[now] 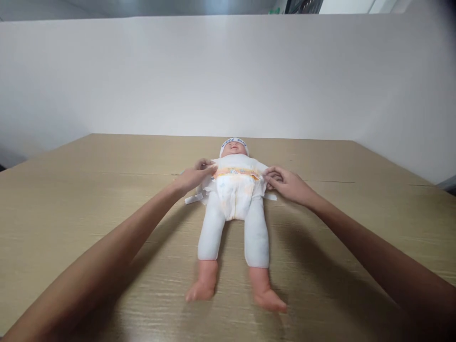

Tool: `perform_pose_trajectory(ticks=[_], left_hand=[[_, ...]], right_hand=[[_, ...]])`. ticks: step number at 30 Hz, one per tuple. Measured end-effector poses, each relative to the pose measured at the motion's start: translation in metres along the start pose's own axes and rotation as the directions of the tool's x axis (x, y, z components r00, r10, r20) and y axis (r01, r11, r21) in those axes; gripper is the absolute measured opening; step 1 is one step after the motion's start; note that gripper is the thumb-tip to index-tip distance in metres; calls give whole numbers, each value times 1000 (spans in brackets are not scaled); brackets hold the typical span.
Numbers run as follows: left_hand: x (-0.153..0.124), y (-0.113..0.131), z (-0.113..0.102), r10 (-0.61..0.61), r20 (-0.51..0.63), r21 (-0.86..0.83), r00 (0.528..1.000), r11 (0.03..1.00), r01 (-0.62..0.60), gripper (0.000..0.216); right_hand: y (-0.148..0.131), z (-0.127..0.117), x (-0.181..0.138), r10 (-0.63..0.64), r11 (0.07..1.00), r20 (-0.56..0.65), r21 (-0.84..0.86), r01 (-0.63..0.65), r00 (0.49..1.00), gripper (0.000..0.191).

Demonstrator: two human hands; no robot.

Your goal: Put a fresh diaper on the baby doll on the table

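A baby doll (256, 232) lies on its back in the middle of the table, feet toward me. It has a white cloth body and a white headband (234, 140) with blue lettering. A white diaper (231, 197) with an orange printed waistband covers its hips, the front panel up over the belly. My left hand (195, 176) pinches the diaper's waist edge at the left side. At the right side, the fingers of my right hand (287, 183) are closed on the other waist edge. White side tabs (193, 199) stick out beside the hips.
The wooden table (107, 228) has a light grain and thin seams near the doll's shoulders. Behind its far edge rises a plain white partition (178, 76), which continues along the right side.
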State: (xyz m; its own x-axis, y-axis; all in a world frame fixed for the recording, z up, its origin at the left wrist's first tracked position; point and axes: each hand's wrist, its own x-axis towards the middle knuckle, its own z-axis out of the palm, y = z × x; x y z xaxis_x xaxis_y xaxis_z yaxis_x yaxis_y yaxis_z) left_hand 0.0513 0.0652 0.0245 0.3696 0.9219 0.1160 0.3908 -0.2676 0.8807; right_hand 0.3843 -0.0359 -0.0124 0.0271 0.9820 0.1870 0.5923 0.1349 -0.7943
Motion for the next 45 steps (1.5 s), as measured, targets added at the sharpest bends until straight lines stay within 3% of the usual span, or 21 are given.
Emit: perform_pose_trajectory(ticks=[2, 4, 7, 9, 11, 15, 21, 25, 32, 37, 39, 42, 45], left_hand=[[-3, 16, 2, 116, -79, 149, 990, 983, -103, 31], [-7, 34, 12, 346, -109, 321, 932, 899, -297, 28], [-13, 60, 39, 601, 105, 424, 792, 694, -582, 22], [-14, 69, 58, 600, 263, 426, 756, 631, -649, 24], [-14, 71, 73, 531, 334, 467, 779, 625, -626, 31], [-12, 62, 87, 436, 290, 561, 852, 643, -521, 41], [-11, 54, 88, 412, 256, 592, 875, 648, -479, 47], [-12, 55, 89, 390, 265, 602, 882, 647, -468, 50], [-12, 56, 90, 391, 242, 548, 888, 700, -458, 64], [-22, 51, 59, 465, 277, 208, 841, 825, -525, 77], [-32, 39, 37, 441, 187, 158, 878, 868, -470, 66], [-50, 6, 3, 314, -12, 333, 949, 896, -292, 48], [-65, -29, -22, 168, -65, 531, 984, 841, -108, 42]], right_hand=[[8, 4, -20, -23, 975, -108, -224, -1, 994, 24], [15, 11, -37, -80, 913, -156, -408, 9, 985, 21], [21, 23, -50, -109, 845, -215, -533, -23, 971, 19], [22, 27, -49, -43, 850, -245, -518, -94, 969, 19], [22, 27, -42, 95, 878, -255, -433, -202, 962, 25], [23, 21, -28, 270, 891, -202, -318, -324, 941, 41], [19, 1, -34, 203, 966, -45, -155, -208, 978, 45], [-6, -7, -27, 151, 988, -22, -30, -152, 988, 46], [-58, 33, 13, 129, 989, -74, -59, -134, 989, 37], [-66, 36, -5, 75, 993, -142, -79, -87, 987, 41], [-66, 30, -18, 5, 996, -205, -83, -23, 979, 41], [-69, 23, -30, -106, 994, -315, -72, 87, 943, 35], [-80, 25, -31, -225, 974, -354, -72, 213, 908, 23]])
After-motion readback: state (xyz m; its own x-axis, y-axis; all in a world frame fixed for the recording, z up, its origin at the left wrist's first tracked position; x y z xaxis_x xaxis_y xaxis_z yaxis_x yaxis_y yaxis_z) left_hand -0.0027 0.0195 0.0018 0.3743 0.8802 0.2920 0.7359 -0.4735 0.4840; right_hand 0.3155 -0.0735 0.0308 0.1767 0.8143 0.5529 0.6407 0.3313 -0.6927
